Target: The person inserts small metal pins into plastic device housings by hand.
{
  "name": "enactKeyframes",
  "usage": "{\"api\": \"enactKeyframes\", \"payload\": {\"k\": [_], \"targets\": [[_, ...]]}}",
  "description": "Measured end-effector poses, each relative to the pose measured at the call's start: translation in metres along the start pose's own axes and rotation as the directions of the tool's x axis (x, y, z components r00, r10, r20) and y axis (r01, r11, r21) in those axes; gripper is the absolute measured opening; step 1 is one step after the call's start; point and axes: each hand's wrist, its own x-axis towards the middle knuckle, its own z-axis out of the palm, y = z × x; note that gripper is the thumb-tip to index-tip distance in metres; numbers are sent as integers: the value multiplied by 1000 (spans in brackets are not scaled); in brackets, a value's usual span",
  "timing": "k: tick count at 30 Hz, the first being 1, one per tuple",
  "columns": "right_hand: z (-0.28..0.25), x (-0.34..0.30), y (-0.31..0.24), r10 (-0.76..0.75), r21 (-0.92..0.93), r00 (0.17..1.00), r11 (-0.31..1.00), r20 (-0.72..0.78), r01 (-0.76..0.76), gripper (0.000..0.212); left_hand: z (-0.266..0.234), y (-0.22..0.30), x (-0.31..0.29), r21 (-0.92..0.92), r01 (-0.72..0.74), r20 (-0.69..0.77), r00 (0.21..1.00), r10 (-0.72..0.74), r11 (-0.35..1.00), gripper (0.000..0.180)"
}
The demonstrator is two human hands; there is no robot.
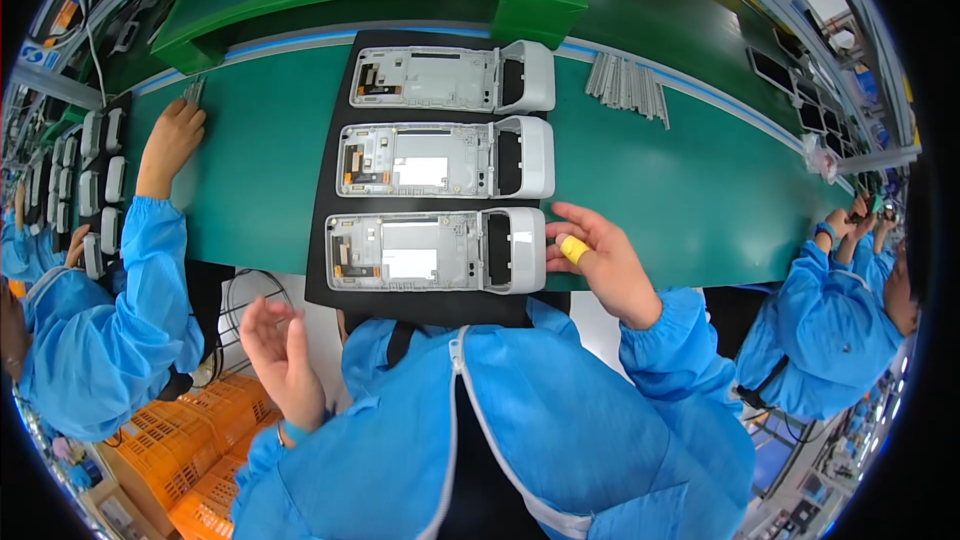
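Note:
Three pale grey plastic device housings lie in a column on a black mat: a far housing [430, 78], a middle housing [455, 155] and a near housing [460, 240]. Each has an open frame at its right end, and an orange-brown flex cable shows inside on the left. My right hand [615, 265], with a yellow cover on one digit, is at the right end of the near housing. Its fingers are apart; whether they touch the housing I cannot tell. My left hand [285, 360] is raised off the bench's front edge, fingers spread and holding nothing.
The black mat [330, 155] lies on a green bench top [660, 200]. Thin grey strips [625, 85] lie at the right. A green raised shelf [370, 0] stands behind. A co-worker's hand [175, 135] reaches in at left; orange crates [190, 430] stand below.

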Motion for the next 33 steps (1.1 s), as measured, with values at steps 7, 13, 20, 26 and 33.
{"api": "enactKeyframes", "payload": {"k": [7, 13, 20, 26, 33], "targets": [[11, 6, 4, 78, -27, 952, 997, 295, -73, 42, 30, -20, -32, -491, 616, 425, 787, -448, 617, 39], [-28, 62, -19, -480, -198, 868, 870, -126, 452, 29, 33, -30, -27, -485, 601, 384, 799, -463, 635, 32], [-24, 135, -55, -435, -252, 900, 873, -17, 417, 35, 21, -28, -20, -549, 471, 235, 880, -413, 690, 33], [-19, 164, -58, -423, -704, 891, 581, 168, 408, 29, 11, -26, 11, -334, 473, 110, 879, -465, 815, 47], [22, 156, -28, -318, -614, 939, 718, 127, 327, 34, -23, -43, 45, 192, 501, -70, 865, -497, 844, 50]]}}
